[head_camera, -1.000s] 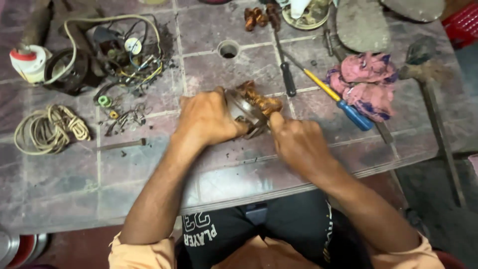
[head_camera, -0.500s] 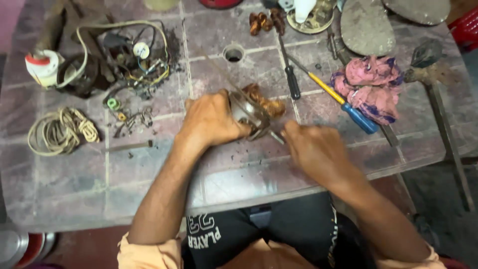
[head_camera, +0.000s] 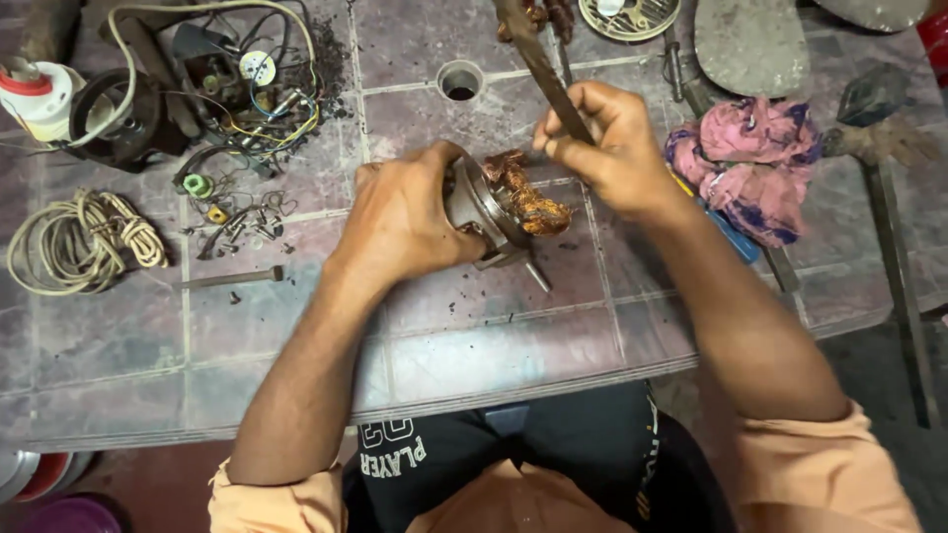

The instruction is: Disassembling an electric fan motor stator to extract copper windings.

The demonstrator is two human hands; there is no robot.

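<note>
Tiled bench, hands half-hiding motor

Scene lit softly and evenly from above; moderate brightness, no harsh glare. Dull sheen seen on tiled surface near front edge. Short soft shadows cast under left hand and right hand. Colours warm, slightly muted. Centre rendered sharp; slight motion blur noted on dark tool held by right hand. Corners darkened, lower corners dim and soft. Mild wide-angle bending seen along surface edges.
</note>
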